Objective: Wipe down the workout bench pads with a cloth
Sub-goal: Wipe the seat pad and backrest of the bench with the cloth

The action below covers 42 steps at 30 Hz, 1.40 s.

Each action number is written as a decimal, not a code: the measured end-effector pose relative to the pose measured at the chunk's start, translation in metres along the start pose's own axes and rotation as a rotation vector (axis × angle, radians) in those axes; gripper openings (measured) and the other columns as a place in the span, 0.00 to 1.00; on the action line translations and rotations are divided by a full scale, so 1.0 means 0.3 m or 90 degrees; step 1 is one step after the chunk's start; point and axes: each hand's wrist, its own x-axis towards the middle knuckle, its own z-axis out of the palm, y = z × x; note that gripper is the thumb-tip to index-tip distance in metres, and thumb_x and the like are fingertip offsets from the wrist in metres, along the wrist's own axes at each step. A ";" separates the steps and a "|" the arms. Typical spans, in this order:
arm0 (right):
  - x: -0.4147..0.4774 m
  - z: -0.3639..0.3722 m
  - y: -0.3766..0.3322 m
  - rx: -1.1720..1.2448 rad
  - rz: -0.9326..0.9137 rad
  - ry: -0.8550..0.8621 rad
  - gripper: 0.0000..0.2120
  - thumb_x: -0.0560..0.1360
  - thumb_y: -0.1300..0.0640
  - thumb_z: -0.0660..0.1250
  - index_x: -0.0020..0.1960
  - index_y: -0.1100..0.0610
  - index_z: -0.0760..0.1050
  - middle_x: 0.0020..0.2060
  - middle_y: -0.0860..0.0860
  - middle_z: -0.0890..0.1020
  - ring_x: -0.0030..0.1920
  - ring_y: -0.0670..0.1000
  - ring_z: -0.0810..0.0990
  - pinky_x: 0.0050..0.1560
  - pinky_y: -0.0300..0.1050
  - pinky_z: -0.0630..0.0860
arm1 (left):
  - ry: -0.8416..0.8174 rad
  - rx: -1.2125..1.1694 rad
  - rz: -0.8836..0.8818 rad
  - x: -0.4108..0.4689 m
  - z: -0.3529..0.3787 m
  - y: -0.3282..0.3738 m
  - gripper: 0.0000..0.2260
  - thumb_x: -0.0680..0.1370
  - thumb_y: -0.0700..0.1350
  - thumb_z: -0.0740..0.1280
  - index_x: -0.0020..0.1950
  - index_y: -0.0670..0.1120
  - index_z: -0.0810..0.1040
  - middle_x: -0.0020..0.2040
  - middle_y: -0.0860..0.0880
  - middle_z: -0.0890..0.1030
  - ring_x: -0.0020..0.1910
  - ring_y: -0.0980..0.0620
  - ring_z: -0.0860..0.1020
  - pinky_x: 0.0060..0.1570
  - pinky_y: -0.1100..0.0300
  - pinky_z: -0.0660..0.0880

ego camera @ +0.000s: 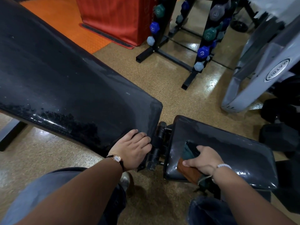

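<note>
Cloth [189, 153], grasped in the right grip [203, 159], lies on the seat pad [227, 151] beside the hinge [159, 143], the left grip [134, 148] clasping the back pad [65, 82] across the hinge; seat wiping appears in hand, next requiring strokes away from the hinge.

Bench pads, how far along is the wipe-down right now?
Probably past halfway. The back pad shows damp smears along its far edge and lower end, so it looks wiped. In hand: the right hand holds the cloth on the seat pad, at its left end, while the left hand holds the back pad's lower corner. Left: likely the rest of the seat pad.
</note>
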 end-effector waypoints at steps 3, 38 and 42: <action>-0.015 -0.021 -0.006 0.121 -0.122 0.153 0.28 0.63 0.53 0.78 0.60 0.57 0.74 0.54 0.51 0.80 0.51 0.51 0.79 0.53 0.41 0.73 | 0.016 0.003 0.000 0.001 0.006 0.000 0.13 0.73 0.47 0.58 0.49 0.51 0.81 0.53 0.52 0.80 0.57 0.48 0.76 0.64 0.51 0.61; 0.017 0.228 -0.019 -0.424 -0.299 0.180 0.31 0.74 0.34 0.47 0.73 0.47 0.59 0.75 0.55 0.54 0.75 0.58 0.49 0.73 0.55 0.41 | 0.010 -0.001 -0.004 0.001 0.006 0.003 0.13 0.73 0.47 0.56 0.49 0.51 0.80 0.54 0.52 0.80 0.57 0.49 0.75 0.65 0.51 0.61; -0.054 0.251 0.014 -0.467 -0.411 0.037 0.23 0.68 0.36 0.56 0.59 0.42 0.75 0.65 0.49 0.74 0.67 0.54 0.70 0.69 0.51 0.48 | 0.012 -0.001 -0.001 0.002 0.008 0.004 0.13 0.73 0.47 0.57 0.49 0.51 0.80 0.54 0.52 0.80 0.58 0.49 0.74 0.65 0.51 0.61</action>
